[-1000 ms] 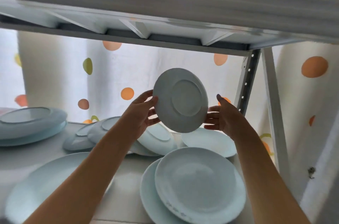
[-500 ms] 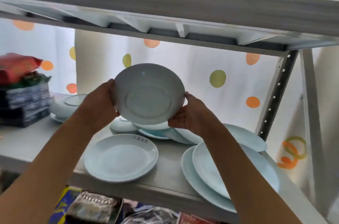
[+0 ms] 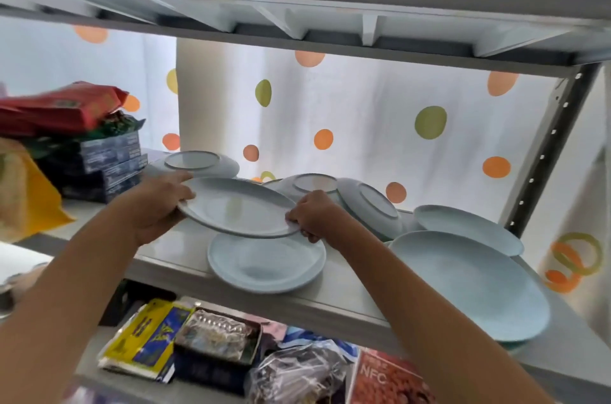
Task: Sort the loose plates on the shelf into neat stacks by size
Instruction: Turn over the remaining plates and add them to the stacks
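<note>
Left hand [image 3: 162,205] and right hand [image 3: 314,218] grip opposite rims of one pale blue plate [image 3: 238,207], held just above a same-size plate [image 3: 267,263] at shelf [image 3: 330,301] front; six more plates from 10 to 4 o'clock; dotted curtain [image 3: 363,122] behind

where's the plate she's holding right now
In the head view the held plate is mid-frame, gripped by the left hand and right hand, just above the front plate.
</note>
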A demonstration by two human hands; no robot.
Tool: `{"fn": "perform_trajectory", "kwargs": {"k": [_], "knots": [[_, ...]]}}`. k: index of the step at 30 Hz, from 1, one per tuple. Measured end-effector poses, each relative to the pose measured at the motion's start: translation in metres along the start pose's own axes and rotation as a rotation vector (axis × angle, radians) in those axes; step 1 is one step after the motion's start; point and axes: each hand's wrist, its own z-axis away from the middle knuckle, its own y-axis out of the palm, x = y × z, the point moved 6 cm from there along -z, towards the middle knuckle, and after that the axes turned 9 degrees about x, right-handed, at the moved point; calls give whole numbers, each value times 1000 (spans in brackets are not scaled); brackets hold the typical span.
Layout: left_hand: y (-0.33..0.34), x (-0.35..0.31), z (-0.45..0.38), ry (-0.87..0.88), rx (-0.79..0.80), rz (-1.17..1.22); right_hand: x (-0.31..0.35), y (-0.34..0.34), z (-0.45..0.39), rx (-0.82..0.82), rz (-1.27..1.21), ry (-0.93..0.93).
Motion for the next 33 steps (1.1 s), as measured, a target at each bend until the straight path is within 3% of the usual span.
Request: {"fn": "perform_trajectory", "kwargs": {"k": [2, 6, 18, 24, 26, 29, 33], "knots": [[-5, 11, 0, -62, 21, -154, -7, 3, -2, -27, 66, 8], [-21, 26, -1, -77, -130, -369, -13, 11, -6, 9, 189, 4], [-17, 57, -20, -111, -194, -618, -30, 15, -21, -15, 331, 78], [-8, 48, -23, -84, -297, -837, -29, 10, -22, -86, 394, 14], [-1, 39, -17, 1, -361, -961, -30, 9, -22, -80, 384, 0], [18, 18, -5, 272, -476, -1106, -31, 6, -22, -73, 343, -47], [52, 3, -2, 425, -388, -1095, -34, -10, -18, -115, 264, -115]]}}
